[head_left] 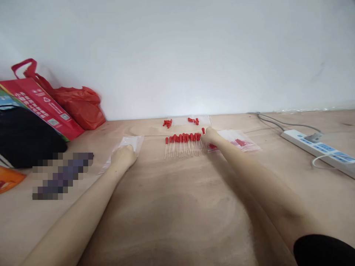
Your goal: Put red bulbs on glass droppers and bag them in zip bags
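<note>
My left hand (124, 156) is closed and rests on a clear plastic zip bag (135, 141); what its fingers hold, if anything, is hidden. At the right end of a row of glass droppers (183, 142), my right hand (210, 135) is closed round a dropper whose red rubber bulb (203, 130) shows above the fingers. The droppers lie side by side, red bulbs toward the wall and thin clear tubes toward me. Partly under my right wrist lies a clear zip bag (251, 145) with red bulbs inside.
Near the wall lie loose red bulbs (167, 123) and another clear bag (180, 120) with more bulbs on it. A white power strip (321, 149) with cables is at right. Red bags (80, 105) and a black bag (27, 136) stand at left, beside a blurred-out dark object (65, 175).
</note>
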{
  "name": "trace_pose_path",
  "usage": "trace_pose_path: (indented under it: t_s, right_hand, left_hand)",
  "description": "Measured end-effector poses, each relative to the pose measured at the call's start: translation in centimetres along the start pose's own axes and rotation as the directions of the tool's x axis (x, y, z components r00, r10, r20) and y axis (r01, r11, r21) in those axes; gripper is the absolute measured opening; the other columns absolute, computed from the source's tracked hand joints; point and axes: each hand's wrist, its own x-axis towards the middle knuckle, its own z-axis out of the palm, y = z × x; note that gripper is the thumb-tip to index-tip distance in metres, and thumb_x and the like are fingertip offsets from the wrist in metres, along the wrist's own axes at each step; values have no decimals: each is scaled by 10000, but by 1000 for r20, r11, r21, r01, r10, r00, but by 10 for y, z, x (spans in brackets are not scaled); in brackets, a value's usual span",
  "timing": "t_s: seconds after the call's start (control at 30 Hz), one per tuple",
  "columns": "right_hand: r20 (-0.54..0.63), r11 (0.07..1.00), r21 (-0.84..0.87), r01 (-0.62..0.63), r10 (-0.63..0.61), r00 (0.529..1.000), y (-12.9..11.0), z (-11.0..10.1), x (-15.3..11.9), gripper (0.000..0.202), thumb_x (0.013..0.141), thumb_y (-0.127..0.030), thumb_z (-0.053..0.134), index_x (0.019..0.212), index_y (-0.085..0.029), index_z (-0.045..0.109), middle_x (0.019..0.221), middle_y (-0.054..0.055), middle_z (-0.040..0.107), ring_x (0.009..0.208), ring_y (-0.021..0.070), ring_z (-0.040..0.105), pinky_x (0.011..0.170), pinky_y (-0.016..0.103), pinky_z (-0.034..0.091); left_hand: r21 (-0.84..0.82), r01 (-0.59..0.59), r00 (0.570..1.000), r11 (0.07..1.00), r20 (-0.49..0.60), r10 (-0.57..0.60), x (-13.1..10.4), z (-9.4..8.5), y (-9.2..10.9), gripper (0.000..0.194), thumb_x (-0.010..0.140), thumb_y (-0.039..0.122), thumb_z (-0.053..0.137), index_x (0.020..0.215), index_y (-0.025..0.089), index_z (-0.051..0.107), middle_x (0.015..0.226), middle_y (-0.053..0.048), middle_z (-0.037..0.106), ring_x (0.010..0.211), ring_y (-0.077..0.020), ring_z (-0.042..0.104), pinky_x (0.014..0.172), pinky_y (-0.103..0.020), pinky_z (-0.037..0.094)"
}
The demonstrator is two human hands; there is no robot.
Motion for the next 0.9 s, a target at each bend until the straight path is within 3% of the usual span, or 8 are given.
trace_pose_path:
  t_s: [0.17, 0.33, 0.37, 0.43, 0.53, 0.6, 0.7, 0.9]
  right_hand:
    - [-36, 985, 170, -16, 22, 999, 12, -22, -13, 580, 710, -174, 447, 1236, -71, 225, 726, 51, 545, 510, 150, 531, 452, 270, 439]
    - [-179, 821, 547, 165, -78, 981, 36, -39, -60, 621, 694, -181, 455, 1247, -200, 173, 734, -31, 457, 415, 88, 473, 378, 234, 411]
    - [-209, 793, 578, 189, -80, 975, 42, -41, -71, 604, 695, -199, 470, 1232, -218, 192, 725, -41, 450, 394, 83, 456, 362, 233, 401]
    - [-270, 751, 621, 224, -64, 961, 54, -44, -88, 573, 701, -238, 497, 1203, -237, 222, 692, -57, 449, 387, 86, 453, 358, 238, 403]
    - [-340, 695, 677, 240, 8, 940, 71, -45, -100, 544, 708, -309, 537, 1171, -248, 258, 608, -78, 439, 400, 103, 463, 379, 249, 417]
    - [-339, 655, 724, 216, 64, 939, 78, -43, -102, 534, 704, -360, 559, 1144, -250, 277, 572, -87, 436, 395, 103, 458, 377, 245, 409]
    - [-273, 594, 788, 161, 103, 956, 77, -35, -104, 505, 692, -422, 577, 1080, -252, 301, 573, -92, 450, 394, 92, 461, 375, 232, 405]
    - [-106, 498, 862, 94, -5, 994, 55, -19, -119, 478, 689, -462, 577, 1023, -261, 301, 630, -81, 493, 476, 103, 532, 442, 254, 463]
  left_hand:
    - [33, -70, 975, 997, -208, 75, -3, -3, 0, 257, 744, 190, 444, 864, 50, 624, 885, -212, 618, 864, -339, 575, 653, -386, 455]
    - [56, -339, 849, 939, -412, 331, -18, -18, 22, 274, 848, 190, 333, 929, 111, 583, 950, -137, 608, 933, -258, 532, 790, -366, 418]
    - [64, -504, 758, 861, -446, 476, -25, -21, 30, 277, 858, 200, 328, 902, 120, 590, 943, -130, 614, 923, -247, 533, 801, -363, 412]
    - [91, -816, 474, 571, -460, 751, -45, -26, 47, 309, 872, 169, 290, 881, 166, 599, 957, -92, 632, 906, -213, 542, 800, -351, 411]
    - [98, -978, 134, 183, -377, 917, -77, -28, 71, 338, 893, 167, 260, 893, 233, 592, 994, -29, 641, 826, -160, 560, 716, -296, 428]
    - [55, -998, 1, 20, -319, 948, -92, -26, 82, 326, 897, 175, 277, 863, 258, 591, 1009, 0, 642, 738, -137, 561, 639, -274, 428]
    - [-72, -995, -49, -75, -304, 951, -101, -20, 88, 291, 894, 187, 316, 851, 278, 589, 1071, 10, 622, 729, -128, 561, 642, -274, 438]
    - [-156, -986, -15, -66, -311, 950, -94, -20, 88, 272, 895, 173, 348, 845, 286, 591, 1178, 33, 561, 986, -150, 531, 846, -315, 420]
